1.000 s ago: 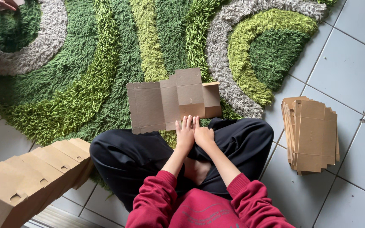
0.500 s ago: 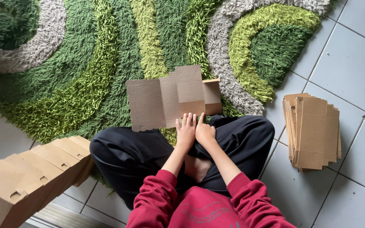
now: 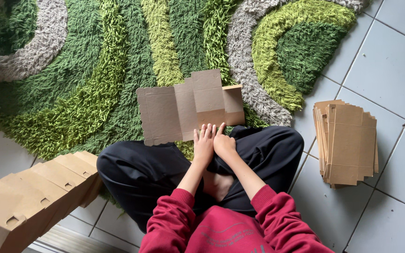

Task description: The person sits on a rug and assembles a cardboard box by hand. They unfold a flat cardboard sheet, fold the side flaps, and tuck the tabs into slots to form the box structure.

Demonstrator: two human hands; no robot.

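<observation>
Pressing both hands [image 3: 213,144] (fingers flat) on cardboard blank [image 3: 189,106]

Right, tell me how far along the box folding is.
Done: a row of folded boxes at the left. In hand: both hands, left hand and right hand, press the near edge of one flat cardboard blank on the rug. Left: a stack of flat blanks on the tiles.
</observation>
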